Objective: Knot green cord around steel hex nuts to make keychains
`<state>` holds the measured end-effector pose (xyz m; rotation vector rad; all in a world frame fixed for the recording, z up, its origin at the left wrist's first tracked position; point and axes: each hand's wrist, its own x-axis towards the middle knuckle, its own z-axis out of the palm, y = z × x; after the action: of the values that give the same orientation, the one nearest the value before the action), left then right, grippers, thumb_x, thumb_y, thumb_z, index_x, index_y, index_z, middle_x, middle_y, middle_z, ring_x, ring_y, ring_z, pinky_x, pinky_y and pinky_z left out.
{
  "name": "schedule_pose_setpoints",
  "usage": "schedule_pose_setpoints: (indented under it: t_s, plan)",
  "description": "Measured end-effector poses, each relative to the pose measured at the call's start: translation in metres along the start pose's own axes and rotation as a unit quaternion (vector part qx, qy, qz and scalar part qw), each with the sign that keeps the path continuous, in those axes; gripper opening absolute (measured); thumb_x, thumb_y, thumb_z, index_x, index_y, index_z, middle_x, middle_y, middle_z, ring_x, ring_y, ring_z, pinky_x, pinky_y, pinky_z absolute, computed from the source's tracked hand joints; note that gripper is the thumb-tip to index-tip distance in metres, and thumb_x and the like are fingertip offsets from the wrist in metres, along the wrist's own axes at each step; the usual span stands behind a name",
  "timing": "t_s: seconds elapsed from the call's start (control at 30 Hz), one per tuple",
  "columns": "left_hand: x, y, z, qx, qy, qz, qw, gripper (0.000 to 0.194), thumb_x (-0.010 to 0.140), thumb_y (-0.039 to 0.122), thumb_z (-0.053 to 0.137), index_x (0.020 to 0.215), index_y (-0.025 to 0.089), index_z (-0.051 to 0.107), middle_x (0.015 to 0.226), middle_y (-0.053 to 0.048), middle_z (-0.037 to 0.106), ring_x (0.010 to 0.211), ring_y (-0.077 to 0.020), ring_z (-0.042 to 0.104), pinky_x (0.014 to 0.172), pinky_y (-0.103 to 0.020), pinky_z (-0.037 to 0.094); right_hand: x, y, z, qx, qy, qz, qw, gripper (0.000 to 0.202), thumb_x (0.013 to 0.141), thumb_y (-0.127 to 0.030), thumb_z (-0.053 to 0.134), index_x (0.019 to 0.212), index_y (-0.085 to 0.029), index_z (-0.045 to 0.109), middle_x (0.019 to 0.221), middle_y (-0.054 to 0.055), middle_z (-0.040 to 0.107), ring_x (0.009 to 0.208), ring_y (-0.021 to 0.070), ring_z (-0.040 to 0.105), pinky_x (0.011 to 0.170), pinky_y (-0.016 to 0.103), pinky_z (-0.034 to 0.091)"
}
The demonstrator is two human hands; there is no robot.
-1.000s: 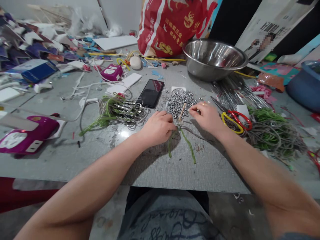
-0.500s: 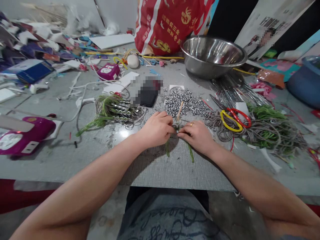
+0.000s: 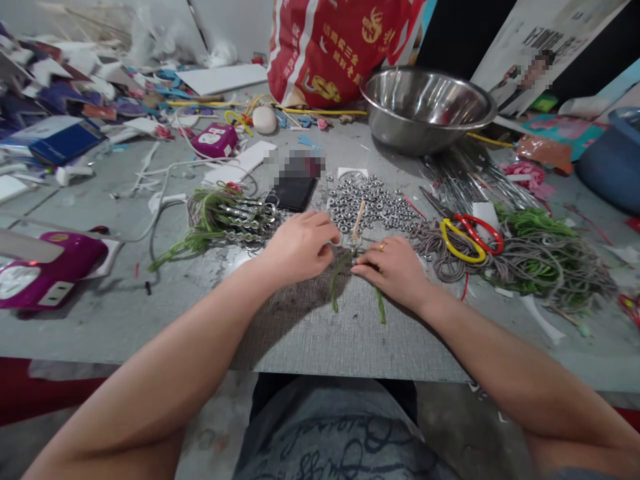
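On the table in front of me lies a green-and-grey cord (image 3: 335,290) whose two green ends trail toward me. My right hand (image 3: 393,267), with a ring on one finger, pinches this cord where a small metal piece sits, partly hidden by the fingertips. Just left of the cord hovers my left hand (image 3: 303,247), fingers loosely bent and apart from the thumb, with nothing visible between them. A thin wooden stick (image 3: 359,220) stands up beyond the fingertips. Behind it, many metal nuts (image 3: 367,200) are spread on the tabletop.
Left of my hands lies a bundle of cords strung with nuts (image 3: 235,217), near a dark phone (image 3: 295,187). Scissors (image 3: 465,233) rest on loose cords (image 3: 540,267) at right. A steel bowl (image 3: 425,113), red bag (image 3: 325,53) and purple power strip (image 3: 55,270) stand around.
My left hand has let go at the cord and shifted left, its fingers loosening. The right hand keeps its pinch in nearly the same spot.
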<state>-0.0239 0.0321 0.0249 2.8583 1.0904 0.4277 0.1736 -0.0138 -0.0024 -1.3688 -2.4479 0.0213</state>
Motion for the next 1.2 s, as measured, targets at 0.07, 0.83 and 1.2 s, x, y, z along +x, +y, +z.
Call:
schedule_pose_setpoints:
  t_s: [0.07, 0.83, 1.2]
  plan:
    - [0.0, -0.006, -0.007, 0.01, -0.03, -0.023, 0.999, 0.024, 0.071, 0.013, 0.044, 0.086, 0.015, 0.063, 0.086, -0.006, 0.061, 0.079, -0.0177, 0.055, 0.073, -0.031, 0.043, -0.001, 0.002, -0.001, 0.006, 0.013, 0.0, 1.0, 0.032, 0.084, -0.045, 0.054, 0.07, -0.019, 0.067, 0.07, 0.002, 0.067, 0.067, 0.0155, 0.052, 0.067, 0.031, 0.025]
    - [0.003, 0.003, -0.016, -0.376, -0.072, -0.234, 0.894, 0.012, 0.076, 0.022, 0.052, 0.067, 0.016, 0.055, 0.057, 0.002, 0.055, 0.047, -0.0067, 0.046, 0.047, -0.02, 0.034, -0.002, 0.011, -0.012, 0.126, 0.092, 0.021, 0.987, 0.03, 0.087, -0.039, 0.048, 0.072, -0.019, 0.065, 0.069, 0.002, 0.067, 0.069, 0.0153, 0.058, 0.069, 0.03, 0.035]
    - [0.005, 0.026, 0.007, -0.686, 0.002, -0.251, 0.683, 0.011, 0.082, 0.021, 0.05, 0.073, 0.016, 0.046, 0.066, -0.002, 0.063, 0.047, -0.0054, 0.054, 0.045, -0.019, 0.045, 0.001, -0.007, -0.008, 0.243, 0.027, 0.043, 0.969, 0.042, 0.081, -0.056, 0.05, 0.075, -0.019, 0.068, 0.073, 0.004, 0.066, 0.069, 0.0151, 0.056, 0.068, 0.03, 0.039]
